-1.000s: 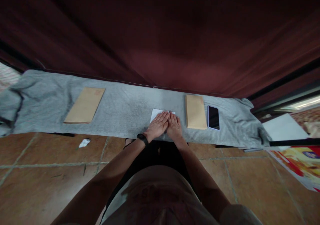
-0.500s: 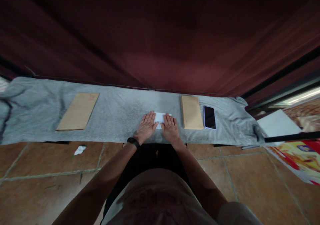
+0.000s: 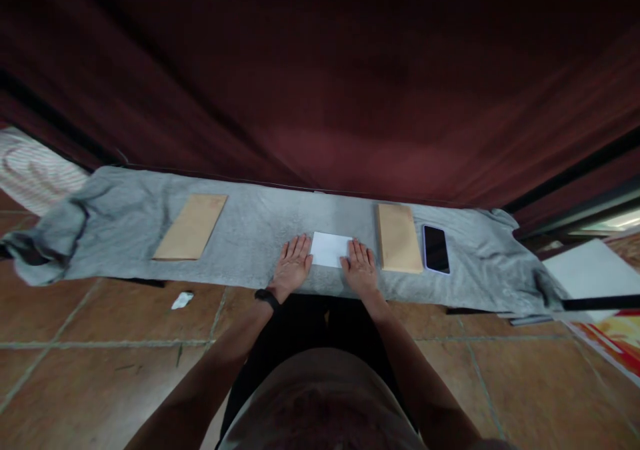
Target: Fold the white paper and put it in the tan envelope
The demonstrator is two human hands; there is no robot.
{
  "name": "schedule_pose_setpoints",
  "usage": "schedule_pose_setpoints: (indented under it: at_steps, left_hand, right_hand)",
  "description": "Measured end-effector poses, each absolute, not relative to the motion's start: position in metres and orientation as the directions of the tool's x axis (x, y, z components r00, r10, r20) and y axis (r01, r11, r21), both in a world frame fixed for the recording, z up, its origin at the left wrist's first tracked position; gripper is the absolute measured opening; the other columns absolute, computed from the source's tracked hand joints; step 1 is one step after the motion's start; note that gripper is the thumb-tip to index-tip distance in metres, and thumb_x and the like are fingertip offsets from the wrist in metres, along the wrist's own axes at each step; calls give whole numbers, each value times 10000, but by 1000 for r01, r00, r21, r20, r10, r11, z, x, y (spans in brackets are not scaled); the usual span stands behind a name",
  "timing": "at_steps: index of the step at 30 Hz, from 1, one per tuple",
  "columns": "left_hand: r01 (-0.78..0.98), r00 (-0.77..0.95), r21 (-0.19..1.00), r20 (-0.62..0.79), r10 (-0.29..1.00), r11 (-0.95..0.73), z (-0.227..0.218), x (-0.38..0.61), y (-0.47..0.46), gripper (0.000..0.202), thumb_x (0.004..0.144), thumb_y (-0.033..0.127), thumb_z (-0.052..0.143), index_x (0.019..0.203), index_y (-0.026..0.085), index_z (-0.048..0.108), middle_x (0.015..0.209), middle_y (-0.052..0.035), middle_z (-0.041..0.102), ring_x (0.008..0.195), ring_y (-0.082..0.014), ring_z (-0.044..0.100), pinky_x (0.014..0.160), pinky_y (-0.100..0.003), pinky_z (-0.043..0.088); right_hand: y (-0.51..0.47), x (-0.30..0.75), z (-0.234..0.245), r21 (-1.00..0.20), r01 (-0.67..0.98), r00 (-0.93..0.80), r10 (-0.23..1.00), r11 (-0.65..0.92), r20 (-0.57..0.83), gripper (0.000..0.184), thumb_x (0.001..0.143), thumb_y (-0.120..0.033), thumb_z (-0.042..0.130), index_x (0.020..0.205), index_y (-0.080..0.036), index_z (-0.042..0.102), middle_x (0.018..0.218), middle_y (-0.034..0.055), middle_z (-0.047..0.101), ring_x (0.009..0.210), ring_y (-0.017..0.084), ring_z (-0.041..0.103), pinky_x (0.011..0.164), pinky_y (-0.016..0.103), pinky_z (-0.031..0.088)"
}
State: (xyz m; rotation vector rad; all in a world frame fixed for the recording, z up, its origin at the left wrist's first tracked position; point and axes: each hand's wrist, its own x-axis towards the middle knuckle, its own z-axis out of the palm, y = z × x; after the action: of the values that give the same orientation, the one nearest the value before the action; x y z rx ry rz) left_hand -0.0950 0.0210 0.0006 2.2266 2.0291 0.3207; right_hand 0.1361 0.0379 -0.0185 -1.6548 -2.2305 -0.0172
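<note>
A folded white paper (image 3: 330, 249) lies on a long grey cloth (image 3: 250, 227) spread on the floor. My left hand (image 3: 292, 265) rests flat on the cloth at the paper's left edge, fingers stretched out, a black band on its wrist. My right hand (image 3: 361, 268) lies flat at the paper's right edge, fingers also extended. Both hands hold nothing. A brown envelope (image 3: 399, 238) lies just right of my right hand, and a second brown envelope (image 3: 191, 227) lies further off to the left.
A dark phone (image 3: 436, 249) sits right of the near envelope. A dark red curtain (image 3: 320, 90) hangs behind the cloth. White sheets (image 3: 585, 270) and a colourful print (image 3: 617, 337) lie at the right; a paper scrap (image 3: 182, 299) lies on the brown floor tiles.
My hands lay together on top of the white paper; they have slid apart to its left and right edges, leaving most of the paper uncovered.
</note>
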Motion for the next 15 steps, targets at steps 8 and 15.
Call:
schedule_pose_setpoints:
  at_steps: [8,15]
  left_hand:
    - [898,160,379,192,968,-224,17,-87,17,587,1054,316,238,1593,100,318,1654,-137,323,1551,-233,254,1266,-451,237]
    - [918,218,316,103,971,-240,6,-61,21,628,1066,436,248,1551,64,395,1616,-177,384,1537,-262,292,1257,-467,252]
  right_hand:
    - [46,108,-6,-270,905,-271,934,329,231,542,1068,-309,313,1561,-100,399,1627,141,372,1510,282,349,1235,486,249]
    - [53,86,-6,-254,874,-400,910,416,112,530,1065,-296,315,1568,-152,401,1649,112,337,1529,259,316,1249,464,219]
